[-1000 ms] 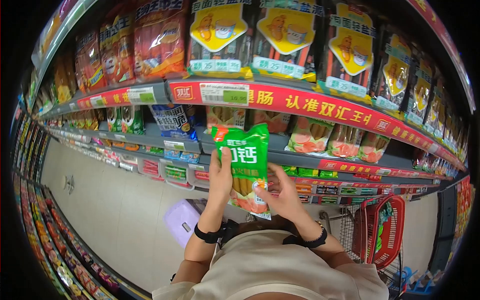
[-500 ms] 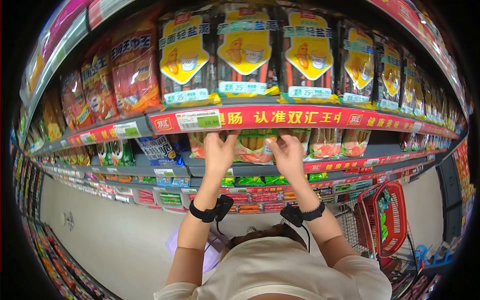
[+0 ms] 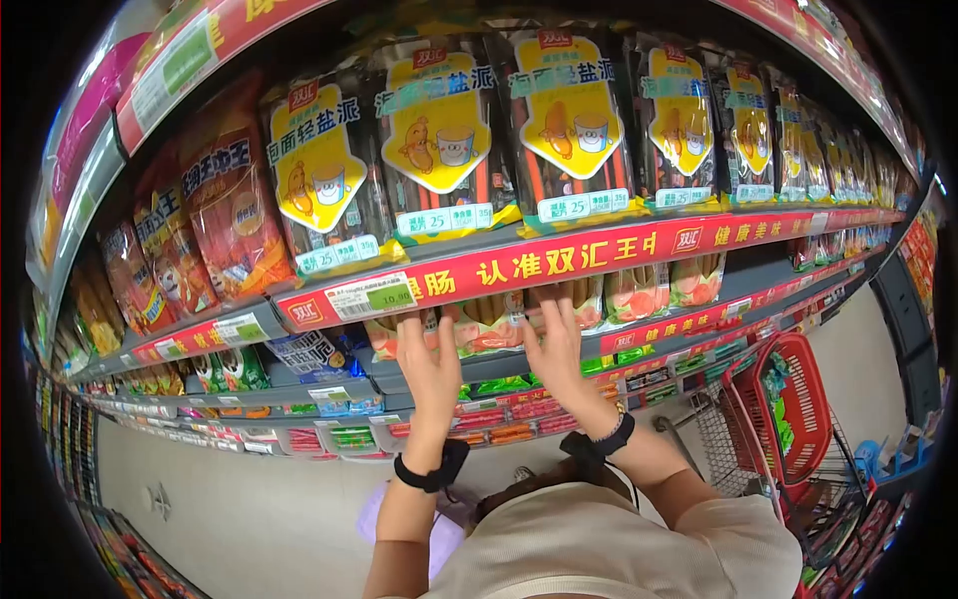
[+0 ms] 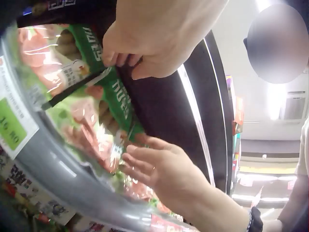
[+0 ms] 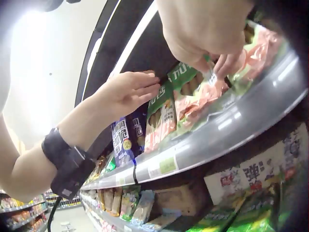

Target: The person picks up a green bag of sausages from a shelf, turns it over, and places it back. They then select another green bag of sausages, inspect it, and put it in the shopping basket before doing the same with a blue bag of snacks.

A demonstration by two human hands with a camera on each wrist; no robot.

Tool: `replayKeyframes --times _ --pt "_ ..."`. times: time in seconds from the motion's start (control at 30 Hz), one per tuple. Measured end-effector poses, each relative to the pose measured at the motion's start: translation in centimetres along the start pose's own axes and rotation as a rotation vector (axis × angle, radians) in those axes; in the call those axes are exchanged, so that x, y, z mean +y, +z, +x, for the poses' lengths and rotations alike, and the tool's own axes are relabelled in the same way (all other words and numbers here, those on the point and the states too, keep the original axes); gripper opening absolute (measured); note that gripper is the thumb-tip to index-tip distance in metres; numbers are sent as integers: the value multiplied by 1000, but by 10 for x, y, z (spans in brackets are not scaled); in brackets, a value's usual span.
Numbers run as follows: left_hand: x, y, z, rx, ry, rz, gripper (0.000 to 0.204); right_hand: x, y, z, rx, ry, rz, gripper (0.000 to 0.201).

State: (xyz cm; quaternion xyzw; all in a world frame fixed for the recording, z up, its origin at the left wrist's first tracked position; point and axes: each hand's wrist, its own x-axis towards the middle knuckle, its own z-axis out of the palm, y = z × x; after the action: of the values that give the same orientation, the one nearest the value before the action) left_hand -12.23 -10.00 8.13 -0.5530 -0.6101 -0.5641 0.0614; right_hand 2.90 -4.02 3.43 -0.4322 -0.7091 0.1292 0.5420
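A green-topped clear pack of sausages (image 3: pixel 486 327) stands on the second shelf, among similar packs with pink pictures. My left hand (image 3: pixel 429 371) is at its left side, fingers reaching under the upper shelf's edge. In the right wrist view, that left hand (image 5: pixel 128 94) has fairly straight fingers beside the packs' green tops. My right hand (image 3: pixel 556 349) is at the pack's right side. The left wrist view shows the right hand (image 4: pixel 164 166) with extended fingers at the pack's edge, and the pack's front (image 4: pixel 89 128) facing out over the shelf lip.
Above, a red price strip (image 3: pixel 559 262) fronts a row of black-and-yellow sausage packs (image 3: pixel 436 130). Blue packs (image 3: pixel 314 357) stand left on the same shelf. A red basket (image 3: pixel 798 409) sits in a cart at right. A lilac stool (image 3: pixel 449 529) is by the person's body.
The sausage pack, held in both hands before the body, went into the row on the second shelf. Both hands have since loosened from it and drawn slightly down. The head view has shifted.
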Motion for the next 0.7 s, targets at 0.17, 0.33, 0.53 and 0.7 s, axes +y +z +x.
replayKeyframes --times 0.17,0.33,0.53,0.7 --pt "-3 10 -39 -239 125 -6 30 -5 -17 -34 -175 -61 40 38" --pt "-9 32 -51 -366 97 64 36 0 -23 -45 -284 -105 0 45" --pt "-17 40 -50 -307 95 69 37 7 -27 -48 -368 -128 15 48" --pt "-2 38 -59 -245 90 14 30 12 -48 -55 -352 -141 215 33"
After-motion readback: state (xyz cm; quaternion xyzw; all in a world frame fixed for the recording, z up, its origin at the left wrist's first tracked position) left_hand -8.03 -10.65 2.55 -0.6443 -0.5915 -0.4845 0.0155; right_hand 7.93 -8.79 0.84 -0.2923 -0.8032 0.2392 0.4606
